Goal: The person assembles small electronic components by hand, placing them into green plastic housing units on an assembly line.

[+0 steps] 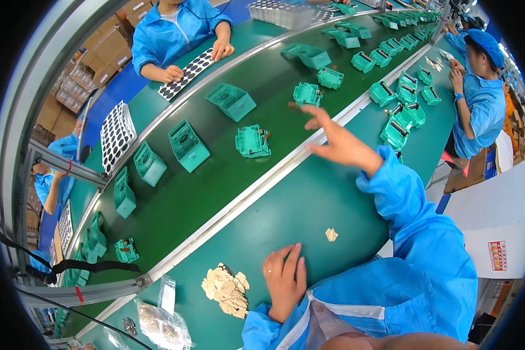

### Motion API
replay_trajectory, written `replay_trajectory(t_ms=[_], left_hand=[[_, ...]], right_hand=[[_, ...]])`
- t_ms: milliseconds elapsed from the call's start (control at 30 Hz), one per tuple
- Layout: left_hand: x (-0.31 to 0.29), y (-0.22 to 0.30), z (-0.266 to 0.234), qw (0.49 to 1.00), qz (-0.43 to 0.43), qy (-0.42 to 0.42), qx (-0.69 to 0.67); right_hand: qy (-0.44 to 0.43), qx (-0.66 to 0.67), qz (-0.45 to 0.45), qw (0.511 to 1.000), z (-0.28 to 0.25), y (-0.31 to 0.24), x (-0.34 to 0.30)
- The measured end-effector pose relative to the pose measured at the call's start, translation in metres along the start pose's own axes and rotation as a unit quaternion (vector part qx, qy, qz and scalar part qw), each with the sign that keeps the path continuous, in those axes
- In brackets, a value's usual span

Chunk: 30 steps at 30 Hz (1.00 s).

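My right hand [341, 143] reaches out over the pale rail [274, 175] at the conveyor's near edge. Its fingers are apart, and I see nothing held in them. Just beyond the fingertips a green plastic housing [307, 94] with a brown part sits on the belt; another green housing [252, 142] lies to its left. My left hand [284, 277] rests on the green worktable [262, 221], fingers stretched out and holding nothing. Beside it is a heap of small flat beige pieces [227, 289]. A small beige piece [331, 234] lies alone to the right.
Green box-shaped covers [188, 146] line the belt's far side. Several green housings [395, 131] crowd the worktable at right. Clear plastic bags [163, 324] lie at lower left. Across the belt, a person [178, 35] handles a sheet of black discs [188, 74]; another person [478, 87] works at right.
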<state>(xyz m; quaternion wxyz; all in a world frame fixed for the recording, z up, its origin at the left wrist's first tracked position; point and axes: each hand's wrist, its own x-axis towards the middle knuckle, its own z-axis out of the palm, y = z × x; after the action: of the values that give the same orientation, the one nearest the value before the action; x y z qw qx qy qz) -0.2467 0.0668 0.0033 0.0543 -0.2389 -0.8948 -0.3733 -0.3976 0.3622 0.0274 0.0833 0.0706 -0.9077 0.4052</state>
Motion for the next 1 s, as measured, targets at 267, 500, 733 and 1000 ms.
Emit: replay_trajectory(t_ms=[267,500,733,1000], left_hand=[[-0.005,-0.011,0.031,0.975,-0.064,-0.014,-0.215],[-0.01,-0.014,0.029,0.965,-0.067,-0.04,-0.248],[-0.003,-0.013,0.025,0.963,-0.083,-0.065,-0.249],[0.0,0.001,0.027,0.965,-0.09,-0.061,-0.238]], right_hand=[[0.367,0.183,0.108,0.906,-0.038,0.112,0.084],[0.415,0.32,0.193,0.829,-0.113,0.057,0.081],[0.231,0.099,-0.028,0.967,-0.168,-0.06,-0.03],[0.221,-0.09,0.094,0.966,-0.082,0.025,-0.178]])
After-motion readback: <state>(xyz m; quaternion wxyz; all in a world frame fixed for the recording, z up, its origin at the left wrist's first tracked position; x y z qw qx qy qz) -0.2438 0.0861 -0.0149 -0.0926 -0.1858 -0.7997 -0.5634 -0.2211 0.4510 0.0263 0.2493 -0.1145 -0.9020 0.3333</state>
